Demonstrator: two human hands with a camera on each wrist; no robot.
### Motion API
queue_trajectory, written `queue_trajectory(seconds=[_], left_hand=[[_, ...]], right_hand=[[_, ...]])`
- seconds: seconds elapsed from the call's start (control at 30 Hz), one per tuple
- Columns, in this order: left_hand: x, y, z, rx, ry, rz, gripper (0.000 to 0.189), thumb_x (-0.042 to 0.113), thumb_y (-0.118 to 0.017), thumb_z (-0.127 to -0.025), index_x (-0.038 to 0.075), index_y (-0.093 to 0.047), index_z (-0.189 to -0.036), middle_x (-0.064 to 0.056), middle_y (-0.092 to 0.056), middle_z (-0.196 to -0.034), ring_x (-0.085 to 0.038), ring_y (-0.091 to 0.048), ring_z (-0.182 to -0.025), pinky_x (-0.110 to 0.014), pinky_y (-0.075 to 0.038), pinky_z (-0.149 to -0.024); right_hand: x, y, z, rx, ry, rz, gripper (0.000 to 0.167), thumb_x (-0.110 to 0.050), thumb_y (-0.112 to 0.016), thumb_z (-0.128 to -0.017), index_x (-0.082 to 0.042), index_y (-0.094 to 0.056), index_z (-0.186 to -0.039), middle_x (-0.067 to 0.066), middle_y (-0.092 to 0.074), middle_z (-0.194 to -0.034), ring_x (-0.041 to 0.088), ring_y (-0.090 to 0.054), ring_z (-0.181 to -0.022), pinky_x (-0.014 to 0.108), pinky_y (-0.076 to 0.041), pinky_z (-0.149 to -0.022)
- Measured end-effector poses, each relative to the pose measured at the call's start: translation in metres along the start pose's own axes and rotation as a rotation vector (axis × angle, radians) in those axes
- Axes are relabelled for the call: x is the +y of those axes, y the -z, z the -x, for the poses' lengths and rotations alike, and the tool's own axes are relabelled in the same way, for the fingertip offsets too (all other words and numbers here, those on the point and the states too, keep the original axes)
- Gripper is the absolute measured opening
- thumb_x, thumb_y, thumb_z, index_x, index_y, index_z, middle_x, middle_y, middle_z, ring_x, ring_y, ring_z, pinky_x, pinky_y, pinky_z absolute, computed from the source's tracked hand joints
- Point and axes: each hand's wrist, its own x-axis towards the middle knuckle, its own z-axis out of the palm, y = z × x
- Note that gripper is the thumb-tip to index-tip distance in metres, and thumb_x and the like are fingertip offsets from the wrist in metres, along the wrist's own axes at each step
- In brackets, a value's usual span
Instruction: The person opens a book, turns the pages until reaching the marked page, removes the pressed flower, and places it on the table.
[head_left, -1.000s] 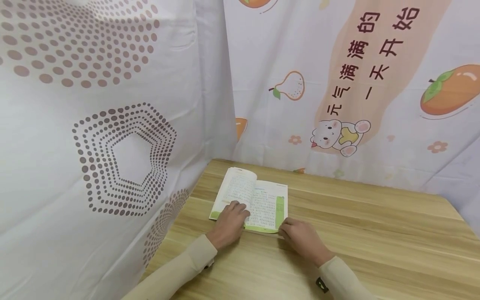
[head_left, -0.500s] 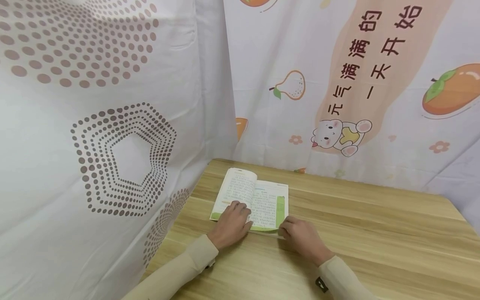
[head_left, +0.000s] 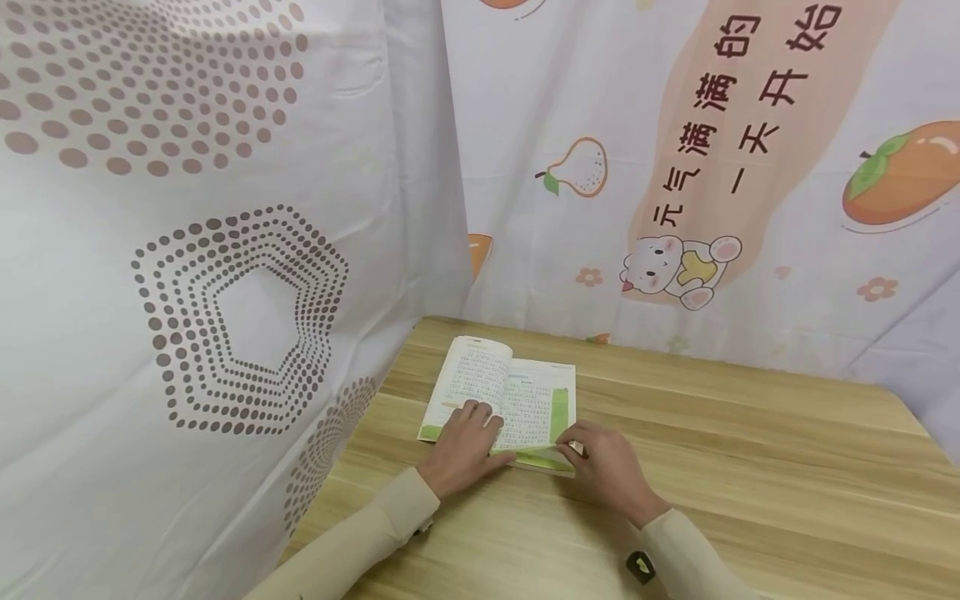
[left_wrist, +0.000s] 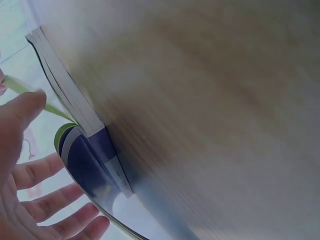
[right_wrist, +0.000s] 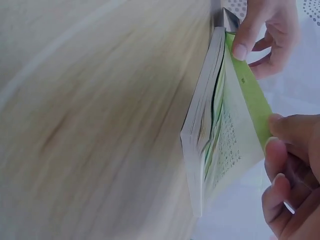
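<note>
An open book (head_left: 468, 371) with printed text and green page borders lies on the wooden table. Over its left page rests my left hand (head_left: 462, 454), fingers spread, thumb out by the lower edge near the spine. The left wrist view shows that hand (left_wrist: 17, 175) with its fingers along the curved cover and pages. My right hand (head_left: 611, 467) pinches the lower right corner of a page between thumb and forefinger. In the right wrist view, that page (right_wrist: 250, 90) is lifted off the thick stack of pages (right_wrist: 202, 100) beneath.
The wooden table (head_left: 720, 450) stretches to the right and toward me. A white curtain with dotted patterns (head_left: 240, 325) hangs along the left. Behind the table hangs a curtain with fruit prints and large characters (head_left: 517, 167).
My right hand has lifted the page's lower right corner, which lay flat before. My left thumb has stretched out to the right along the book's lower edge.
</note>
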Motion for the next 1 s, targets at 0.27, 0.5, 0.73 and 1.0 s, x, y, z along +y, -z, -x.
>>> queue_trajectory(seconds=[0.27, 0.5, 0.73, 1.0], left_hand=[[0.001, -0.004, -0.004, 0.074, 0.069, 0.024, 0.071, 0.036, -0.072, -0.094, -0.006, -0.045, -0.145, -0.014, -0.072, -0.104, -0.029, -0.066, -0.095, -0.041, -0.057, -0.075], [-0.005, -0.005, -0.008, 0.199, 0.077, 0.002, 0.070, 0.007, -0.067, -0.093, -0.009, -0.032, -0.151, -0.015, -0.069, -0.089, -0.024, -0.064, -0.073, -0.034, -0.050, -0.057], [-0.011, -0.002, -0.007, 0.232, 0.107, 0.008, 0.080, -0.010, -0.077, -0.079, 0.005, -0.043, -0.150, -0.036, -0.039, -0.147, -0.045, -0.053, -0.122, -0.048, -0.054, -0.089], [-0.015, 0.008, -0.003, 0.088, 0.097, -0.047, 0.024, -0.001, -0.075, -0.088, 0.004, -0.075, -0.112, -0.023, -0.047, -0.152, -0.040, -0.041, -0.141, -0.064, -0.036, -0.108]], right_hand=[[0.002, 0.003, -0.001, 0.061, -0.059, -0.018, 0.042, -0.014, -0.085, -0.085, -0.003, -0.072, -0.123, 0.014, -0.069, -0.122, -0.006, -0.047, -0.057, 0.019, -0.044, -0.052], [0.003, 0.004, 0.001, -0.040, -0.080, -0.026, 0.035, -0.014, -0.085, -0.085, -0.004, -0.076, -0.118, 0.011, -0.071, -0.119, -0.004, -0.050, -0.061, 0.021, -0.047, -0.056], [0.004, -0.002, 0.002, -0.188, -0.111, -0.003, 0.034, -0.020, -0.085, -0.086, -0.010, -0.076, -0.117, 0.006, -0.071, -0.118, 0.011, -0.065, -0.082, 0.035, -0.056, -0.073], [0.008, -0.007, 0.005, -0.211, 0.004, 0.077, 0.020, -0.018, -0.085, -0.085, -0.010, -0.079, -0.103, 0.004, -0.073, -0.110, 0.019, -0.071, -0.092, 0.039, -0.060, -0.080]])
